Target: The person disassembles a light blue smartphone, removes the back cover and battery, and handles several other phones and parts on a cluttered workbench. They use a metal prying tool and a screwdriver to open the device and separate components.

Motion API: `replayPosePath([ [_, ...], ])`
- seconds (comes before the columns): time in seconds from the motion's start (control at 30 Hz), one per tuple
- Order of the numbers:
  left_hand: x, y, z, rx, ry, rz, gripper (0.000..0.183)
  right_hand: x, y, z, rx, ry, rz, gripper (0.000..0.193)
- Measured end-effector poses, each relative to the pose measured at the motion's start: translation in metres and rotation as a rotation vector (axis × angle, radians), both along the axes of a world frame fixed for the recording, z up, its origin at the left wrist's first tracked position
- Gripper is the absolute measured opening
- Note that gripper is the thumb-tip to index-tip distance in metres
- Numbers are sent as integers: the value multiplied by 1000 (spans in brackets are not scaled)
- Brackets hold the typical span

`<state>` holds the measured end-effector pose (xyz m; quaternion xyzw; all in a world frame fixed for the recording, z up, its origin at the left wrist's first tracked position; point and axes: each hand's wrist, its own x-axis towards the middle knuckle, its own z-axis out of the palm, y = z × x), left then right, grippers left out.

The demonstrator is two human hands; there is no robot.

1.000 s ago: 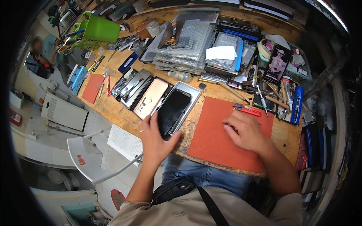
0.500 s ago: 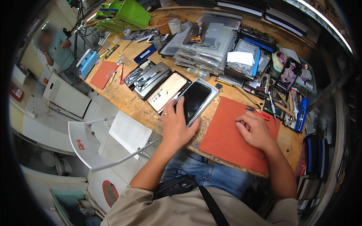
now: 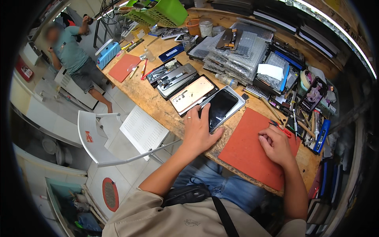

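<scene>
My left hand (image 3: 198,132) lies with its fingers apart over the near end of a black-screened smartphone (image 3: 223,104), which sits in a shallow white tray (image 3: 240,103). Its index finger touches the phone's left side, and the thumb stretches past the tray's near corner. Just left of the tray, a pinkish-gold phone back panel (image 3: 193,94) rests in a dark box. My right hand (image 3: 277,145) is curled closed on the orange-red mat (image 3: 248,144), with nothing visible in it. Beyond its knuckles lies a red-handled cutter (image 3: 285,132).
Bubble-wrapped packs (image 3: 237,55) are stacked at the back. Screwdrivers and small tools crowd the right, beside a blue-handled tool (image 3: 323,136). Open boxes with metal parts (image 3: 177,77) stand left of the panel. A white chair (image 3: 144,126) is beside the bench; a person (image 3: 75,51) stands far left.
The view has shifted, so the bench appears farther right and lower. The person at far left has raised an arm. Both my hands keep nearly the same places on the bench.
</scene>
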<state>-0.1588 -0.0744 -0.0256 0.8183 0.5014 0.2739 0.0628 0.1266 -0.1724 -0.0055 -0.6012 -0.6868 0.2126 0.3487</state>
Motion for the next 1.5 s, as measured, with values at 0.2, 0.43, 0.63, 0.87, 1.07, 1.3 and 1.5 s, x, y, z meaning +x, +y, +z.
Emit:
replayPosePath([
  [0.2, -1, 2, 9, -11, -18, -20, 97, 2, 0, -1, 19, -23, -3, 12],
  [0.43, 14, 11, 8, -45, 66, -85, 102, 0, 1, 4, -14, -29, -8, 11],
  [0.63, 32, 22, 41, -285, 122, -68, 97, 4, 2, 3, -15, -15, -11, 11],
  [0.87, -27, 13, 70, -186, -26, 10, 78, 3, 0, 3, -16, 9, -1, 12],
  [1.07, -150, 92, 85, -63, -43, 276, 78, -2, 1, 2, -10, -13, -36, 9],
  [1.3, -296, 242, 75, -25, -66, 645, 83, -16, 2, -2, 145, -252, -117, 6],
  [1.5, -401, 352, 27, -18, 52, 825, 89, -18, 10, 0, 159, -303, -98, 9],
])
